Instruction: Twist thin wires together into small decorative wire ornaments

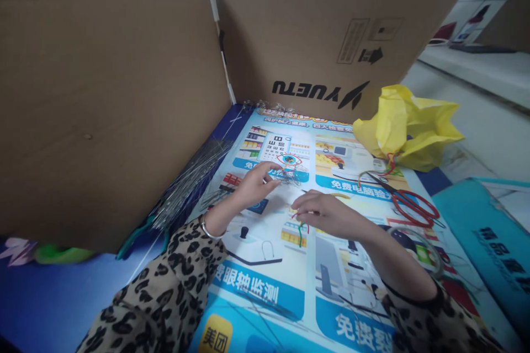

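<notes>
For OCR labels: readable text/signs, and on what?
"YUETU", inverted: cardboard
Arrow: cardboard
"费眼轴监测": poster
"免费电脑验": poster
"免费裂": poster
"美团": poster
"E" symbols: eye chart
"精品": teal box
Remaining text: too blurred or covered.

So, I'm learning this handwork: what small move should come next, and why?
Probably bring the right hand toward the left hand: coloured strings show by the right hand's fingers, thin wires lie by the left's, and the hands are apart.
</notes>
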{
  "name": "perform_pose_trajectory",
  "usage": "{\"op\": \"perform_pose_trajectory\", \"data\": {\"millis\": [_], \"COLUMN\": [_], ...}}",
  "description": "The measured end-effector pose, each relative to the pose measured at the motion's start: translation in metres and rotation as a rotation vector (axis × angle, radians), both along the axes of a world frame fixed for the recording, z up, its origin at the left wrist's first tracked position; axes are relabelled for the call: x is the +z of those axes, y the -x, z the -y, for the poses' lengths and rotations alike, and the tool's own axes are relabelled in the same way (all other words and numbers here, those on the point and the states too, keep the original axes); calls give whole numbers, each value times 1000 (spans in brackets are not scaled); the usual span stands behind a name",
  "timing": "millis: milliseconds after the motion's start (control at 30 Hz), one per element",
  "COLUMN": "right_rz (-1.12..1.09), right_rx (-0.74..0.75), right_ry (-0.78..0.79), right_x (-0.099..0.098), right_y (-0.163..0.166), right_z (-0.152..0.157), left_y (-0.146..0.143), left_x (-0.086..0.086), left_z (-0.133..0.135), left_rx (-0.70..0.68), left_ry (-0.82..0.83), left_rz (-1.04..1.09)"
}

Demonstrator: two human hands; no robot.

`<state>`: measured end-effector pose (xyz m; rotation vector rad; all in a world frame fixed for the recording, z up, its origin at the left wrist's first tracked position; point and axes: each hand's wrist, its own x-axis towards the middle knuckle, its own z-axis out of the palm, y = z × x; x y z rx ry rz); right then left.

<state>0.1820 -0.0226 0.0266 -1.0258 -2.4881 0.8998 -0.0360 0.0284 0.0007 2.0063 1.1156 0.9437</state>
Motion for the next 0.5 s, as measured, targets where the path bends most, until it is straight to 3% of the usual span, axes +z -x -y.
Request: {"op": "perform_pose_trajectory", "data": {"millis": [233, 500], "right_rz": [-75, -86], "right_rx": [-286, -261], "right_ry": [204, 113], "right_x": [8, 4], "right_y": [-7, -13], "right_z": [-3, -8], "left_y": [-10, -32], "left_x": [19, 14], "left_z": [-5, -32], "left_rx": [66, 123], "left_ry": [161, 299], "left_rz": [59, 74]}}
